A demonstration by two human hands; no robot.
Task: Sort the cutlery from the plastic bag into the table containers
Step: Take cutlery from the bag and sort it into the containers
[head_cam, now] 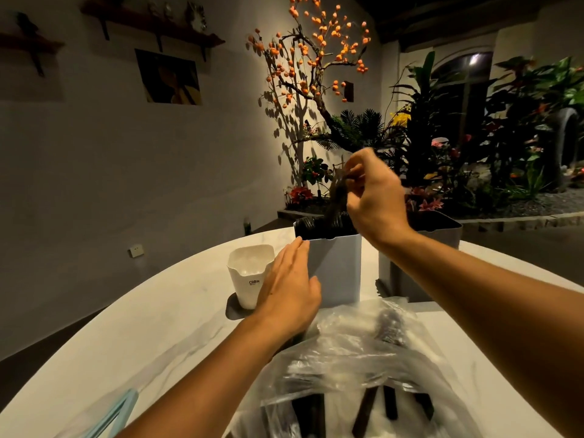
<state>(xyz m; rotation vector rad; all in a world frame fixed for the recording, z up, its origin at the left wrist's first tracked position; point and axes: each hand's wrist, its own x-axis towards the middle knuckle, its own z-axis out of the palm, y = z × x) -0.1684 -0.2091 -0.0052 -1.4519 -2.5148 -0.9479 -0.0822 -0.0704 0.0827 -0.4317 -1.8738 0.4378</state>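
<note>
Over the middle container [335, 267], a tall white square tub already packed with dark cutlery [319, 227], the right hand [376, 197] hangs with its grip closed: fingers and thumb pinch a blurred dark utensil [336, 194] whose lower end points down into the tub's mouth. What kind of utensil it is cannot be told through the blur. The left hand [289, 287] lies flat against the near left corner of that tub, fingers straight and together, holding nothing. Just left of it stands a smaller white cup [245, 276] with a notched rim and dark lettering on its side. To the right, partly hidden behind the right forearm, stands a grey container [442, 229]. Nearer the viewer, a crumpled clear plastic bag [357, 358] lies on the white marbled table [151, 317], with more dark handles [390, 403] showing through it. A pale blue edge [117, 412] shows at the table's near left. Beyond the table rise a branch with orange fruits [316, 49] and leafy plants [505, 137].
</note>
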